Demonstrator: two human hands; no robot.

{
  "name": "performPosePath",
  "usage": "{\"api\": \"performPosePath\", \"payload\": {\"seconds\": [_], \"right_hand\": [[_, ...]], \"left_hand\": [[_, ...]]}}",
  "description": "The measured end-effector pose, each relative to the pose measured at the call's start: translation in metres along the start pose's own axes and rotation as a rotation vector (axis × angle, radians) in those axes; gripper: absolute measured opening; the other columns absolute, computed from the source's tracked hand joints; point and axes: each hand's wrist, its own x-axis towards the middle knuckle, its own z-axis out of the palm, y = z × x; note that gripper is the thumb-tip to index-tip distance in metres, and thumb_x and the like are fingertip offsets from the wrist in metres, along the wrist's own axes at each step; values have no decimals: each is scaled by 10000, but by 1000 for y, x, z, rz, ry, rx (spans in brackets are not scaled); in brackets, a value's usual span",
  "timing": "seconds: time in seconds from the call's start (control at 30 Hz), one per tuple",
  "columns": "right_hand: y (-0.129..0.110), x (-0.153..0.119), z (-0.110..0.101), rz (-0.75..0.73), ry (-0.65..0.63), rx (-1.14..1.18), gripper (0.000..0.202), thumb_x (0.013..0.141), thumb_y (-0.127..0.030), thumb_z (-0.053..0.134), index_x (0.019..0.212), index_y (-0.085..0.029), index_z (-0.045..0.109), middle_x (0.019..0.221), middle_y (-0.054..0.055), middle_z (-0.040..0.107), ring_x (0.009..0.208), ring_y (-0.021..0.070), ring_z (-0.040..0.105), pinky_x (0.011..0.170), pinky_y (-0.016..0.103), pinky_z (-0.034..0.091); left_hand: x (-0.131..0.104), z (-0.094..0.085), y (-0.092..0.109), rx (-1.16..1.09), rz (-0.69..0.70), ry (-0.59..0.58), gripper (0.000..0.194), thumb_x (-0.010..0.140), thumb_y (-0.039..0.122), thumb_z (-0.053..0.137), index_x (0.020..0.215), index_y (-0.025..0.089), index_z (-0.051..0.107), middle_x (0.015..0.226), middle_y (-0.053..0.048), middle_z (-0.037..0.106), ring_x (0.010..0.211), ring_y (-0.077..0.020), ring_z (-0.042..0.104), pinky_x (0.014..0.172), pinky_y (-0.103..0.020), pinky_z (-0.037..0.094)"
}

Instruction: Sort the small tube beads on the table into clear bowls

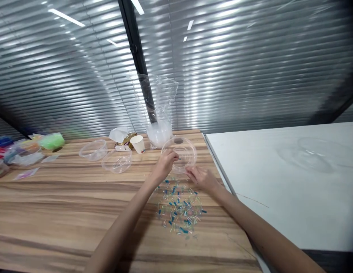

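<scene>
A clear round plastic container (189,149) stands on the wooden table, beyond a scattered patch of small blue and translucent pieces (180,208). My left hand (167,162) is over the container's left part, its fingers pinched on a small dark piece. At the container's near rim is my right hand (200,177), with thumb and fingertips closed on the edge. Whether the right fingertips also hold a small piece cannot be made out.
Two clear bowls (93,150) (116,162), a paper cup (138,144) and a tissue pack (123,143) stand back left. Behind the container is a clear bag (159,131). Colourful packets (52,141) lie far left. A white table (279,189) adjoins on the right.
</scene>
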Motion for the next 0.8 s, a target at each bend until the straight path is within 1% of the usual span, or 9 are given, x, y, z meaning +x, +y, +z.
{"api": "performPosePath", "payload": {"seconds": [0.07,0.13,0.23,0.3,0.37,0.47,0.57,0.67,0.8], "right_hand": [[-1,3,-2,-41,24,-14,314,1025,-274,329,940,-151,606,786,100,709,669,192,686,558,270,493],[-1,5,-4,-63,43,-17,319,1028,-270,317,937,-147,597,777,96,708,668,190,686,557,270,492],[1,5,-3,-39,36,3,301,1028,-271,326,939,-148,587,793,91,714,684,185,688,583,267,501],[3,4,-1,2,21,8,290,1025,-280,338,943,-153,586,812,90,719,699,183,689,600,264,506],[5,2,1,32,26,15,294,1022,-300,347,937,-156,589,820,92,722,705,183,689,611,263,508],[6,0,3,70,54,25,309,1019,-339,355,932,-158,589,787,85,720,663,182,683,588,260,497],[5,0,1,138,33,46,305,1014,-361,356,939,-161,574,785,77,720,624,186,675,559,263,484],[4,-1,-2,224,-13,69,282,1004,-364,356,968,-169,556,826,78,724,616,198,674,547,281,480],[4,-2,-5,313,-10,86,280,995,-368,347,1015,-170,543,781,75,721,652,221,688,548,295,484]], "left_hand": [[-3,6,-5,-2,10,2,175,894,90,506,800,162,635,834,-57,638,814,-188,606,733,-303,484],[-9,2,-8,-7,21,10,156,903,114,518,832,164,649,913,-74,651,860,-189,619,762,-308,494],[-21,-17,-7,-10,26,80,103,902,179,567,850,167,655,986,-89,649,920,-193,619,807,-318,491],[-32,-32,-7,-6,2,141,104,892,229,599,827,169,654,957,-84,652,914,-196,619,808,-318,487],[-48,-44,-9,-10,-63,152,149,890,283,607,803,171,652,908,-74,659,887,-194,624,799,-313,487],[-74,-56,-15,-26,-231,58,253,919,370,543,808,171,653,856,-62,677,843,-190,630,774,-299,486],[-96,-60,-19,-29,-390,-41,344,943,415,461,808,164,654,815,-61,681,790,-187,626,715,-282,476],[-106,-58,-17,-44,-429,-119,330,924,404,486,787,159,660,764,-52,664,723,-174,601,668,-268,454],[-107,-51,-9,-105,-434,-205,230,882,356,565,839,161,680,777,-40,646,665,-144,556,614,-238,429]]}}
